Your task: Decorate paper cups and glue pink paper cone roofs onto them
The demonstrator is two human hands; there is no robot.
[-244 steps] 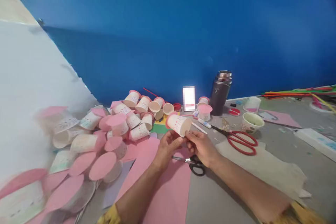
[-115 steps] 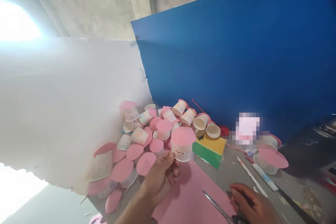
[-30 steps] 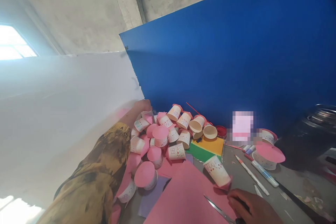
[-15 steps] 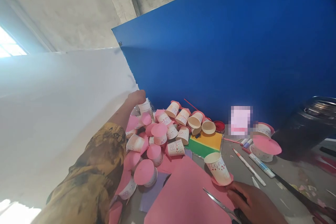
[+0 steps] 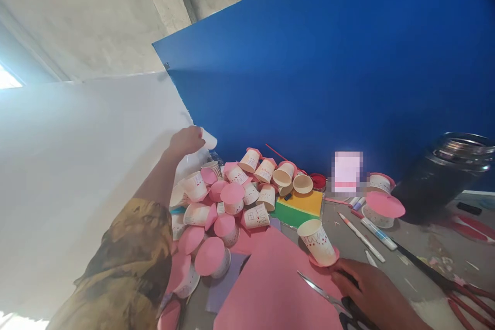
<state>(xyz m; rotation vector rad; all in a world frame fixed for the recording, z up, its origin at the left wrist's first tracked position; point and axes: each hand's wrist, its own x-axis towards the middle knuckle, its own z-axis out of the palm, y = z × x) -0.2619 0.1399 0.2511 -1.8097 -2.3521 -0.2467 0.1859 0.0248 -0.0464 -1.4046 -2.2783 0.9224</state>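
My left hand (image 5: 188, 140) is closed around a plain white paper cup (image 5: 209, 139), raised above the far left end of a pile. Below it stands a stack of paper cups (image 5: 212, 166), partly hidden behind decorated ones. My right hand (image 5: 361, 286) rests on the table with its fingers curled; what they hold, if anything, is hidden. Its fingertips are by the pink brim of a drawn-on paper cup (image 5: 317, 243), which leans with its mouth up. Black-handled scissors (image 5: 319, 289) lie half open beside that hand, on pink paper (image 5: 276, 283).
Several cups with pink paper discs (image 5: 232, 196) are heaped at the left. Yellow and green paper (image 5: 299, 209), markers (image 5: 378, 233), a dark flask (image 5: 441, 180), a blurred upright rectangle (image 5: 347, 172) and red-handled scissors (image 5: 460, 289) lie across the right. A blue panel (image 5: 309, 62) stands behind.
My left hand has set down a pink-topped cup, reached to the back left and lifted a white cup off the stack. The cup by my right hand has tilted slightly; that hand stays low.
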